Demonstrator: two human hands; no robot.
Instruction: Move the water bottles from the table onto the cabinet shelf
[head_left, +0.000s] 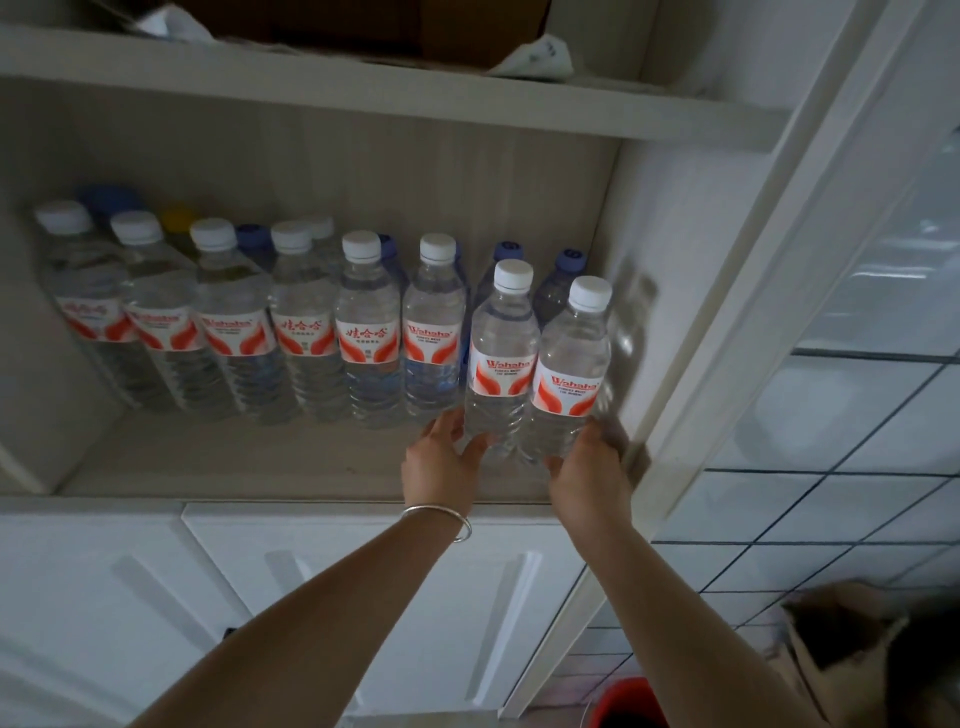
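Observation:
Two clear water bottles with white caps and red-and-white labels stand at the right end of the cabinet shelf (260, 467). My left hand (441, 460) grips the base of the left bottle (501, 358). Around the base of the right bottle (571, 369), close to the cabinet's right wall, my right hand (589, 467) is closed. A row of several matching bottles (363, 332) lines the shelf to the left. Behind it stand blue-capped bottles (509, 252), partly hidden.
An upper shelf (363, 98) holds a cardboard box and paper. The open glass cabinet door (779, 291) hangs at the right. White cupboard doors (156, 597) sit below the shelf. A red bucket (628, 701) and a brown box (841, 629) are on the tiled floor, lower right.

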